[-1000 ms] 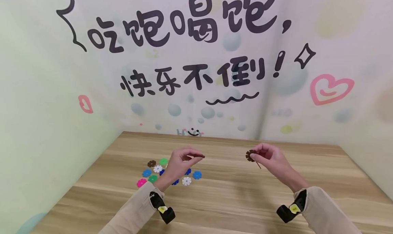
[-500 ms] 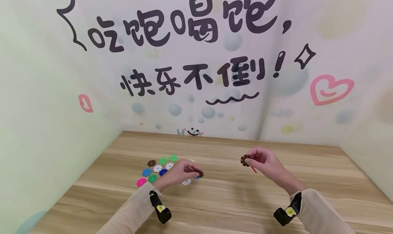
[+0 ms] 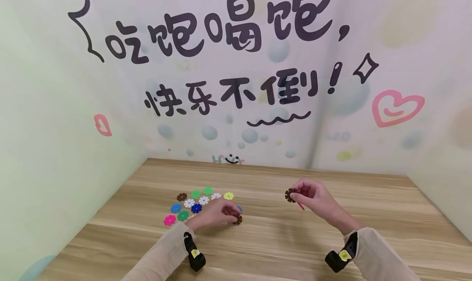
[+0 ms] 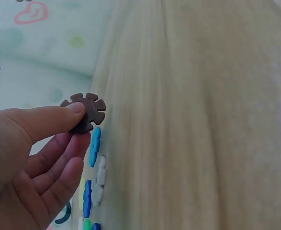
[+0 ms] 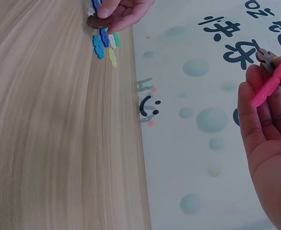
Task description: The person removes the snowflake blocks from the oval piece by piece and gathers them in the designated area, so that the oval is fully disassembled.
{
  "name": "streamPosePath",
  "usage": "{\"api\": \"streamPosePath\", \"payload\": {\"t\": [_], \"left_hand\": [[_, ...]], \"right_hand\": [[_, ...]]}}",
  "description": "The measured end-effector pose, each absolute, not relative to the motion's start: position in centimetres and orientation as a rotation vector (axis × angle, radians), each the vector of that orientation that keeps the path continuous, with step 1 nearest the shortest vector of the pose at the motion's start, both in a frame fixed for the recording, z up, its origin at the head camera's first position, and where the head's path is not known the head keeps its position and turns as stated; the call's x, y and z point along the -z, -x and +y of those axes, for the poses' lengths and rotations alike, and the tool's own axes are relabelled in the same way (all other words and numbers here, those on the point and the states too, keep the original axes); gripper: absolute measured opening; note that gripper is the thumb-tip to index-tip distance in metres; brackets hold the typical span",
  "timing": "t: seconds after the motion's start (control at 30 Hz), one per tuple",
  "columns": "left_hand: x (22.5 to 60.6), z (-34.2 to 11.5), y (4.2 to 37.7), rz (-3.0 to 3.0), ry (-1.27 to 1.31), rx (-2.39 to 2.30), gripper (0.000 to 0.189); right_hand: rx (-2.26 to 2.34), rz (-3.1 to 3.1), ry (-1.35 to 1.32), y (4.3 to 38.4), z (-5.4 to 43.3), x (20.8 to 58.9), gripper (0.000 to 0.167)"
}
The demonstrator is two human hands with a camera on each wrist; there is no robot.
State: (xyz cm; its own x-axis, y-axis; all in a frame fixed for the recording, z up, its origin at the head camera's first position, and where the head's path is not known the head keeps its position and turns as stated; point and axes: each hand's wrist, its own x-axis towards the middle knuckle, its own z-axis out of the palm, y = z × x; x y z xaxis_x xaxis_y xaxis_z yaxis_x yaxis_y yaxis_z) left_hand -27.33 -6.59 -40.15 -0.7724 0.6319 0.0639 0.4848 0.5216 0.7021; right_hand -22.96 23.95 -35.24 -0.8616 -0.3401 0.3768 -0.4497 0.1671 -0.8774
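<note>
Thumb and fingers of my left hand (image 3: 217,212) pinch a brown notched disc (image 4: 93,111), a snowflake-style building piece, low over the right side of the scattered discs. My right hand (image 3: 313,196) is raised farther right and grips another brown notched disc (image 3: 289,195). A pink disc (image 5: 270,85) crosses that brown one at an angle and appears joined to it; the joint itself is hard to see. Beneath and left of my left hand lie several loose discs, among them a dark blue disc (image 3: 196,208) and a yellow disc (image 3: 228,196). Some are partly hidden by the hand.
The wooden table (image 3: 258,248) meets a printed cloth backdrop (image 3: 236,137) at its far edge. At the left of the group lie a pink disc (image 3: 170,220), a light blue disc (image 3: 175,208) and a brown disc (image 3: 182,196), all flat.
My left hand has come down toward the table with its brown disc, uncovering discs behind it. My right hand has drifted slightly left and lower, still gripping the joined pieces.
</note>
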Motion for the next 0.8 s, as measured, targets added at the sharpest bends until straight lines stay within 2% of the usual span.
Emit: {"api": "streamPosePath", "payload": {"t": [0.17, 0.2, 0.8], "left_hand": [[40.2, -6.4, 27.2, 2.563, -0.957, -1.060, 0.013], [40.2, -6.4, 27.1, 2.566, -0.958, -1.056, 0.013], [40.1, -6.2, 26.9, 2.638, -1.029, -0.988, 0.015]], "right_hand": [[-1.816, -2.329, -0.800, 23.0, 23.9, 35.2, 0.011], [-1.828, -2.355, -0.769, 21.7, 23.1, 33.6, 0.011], [-1.835, -2.367, -0.772, 21.6, 22.9, 33.6, 0.013]]}}
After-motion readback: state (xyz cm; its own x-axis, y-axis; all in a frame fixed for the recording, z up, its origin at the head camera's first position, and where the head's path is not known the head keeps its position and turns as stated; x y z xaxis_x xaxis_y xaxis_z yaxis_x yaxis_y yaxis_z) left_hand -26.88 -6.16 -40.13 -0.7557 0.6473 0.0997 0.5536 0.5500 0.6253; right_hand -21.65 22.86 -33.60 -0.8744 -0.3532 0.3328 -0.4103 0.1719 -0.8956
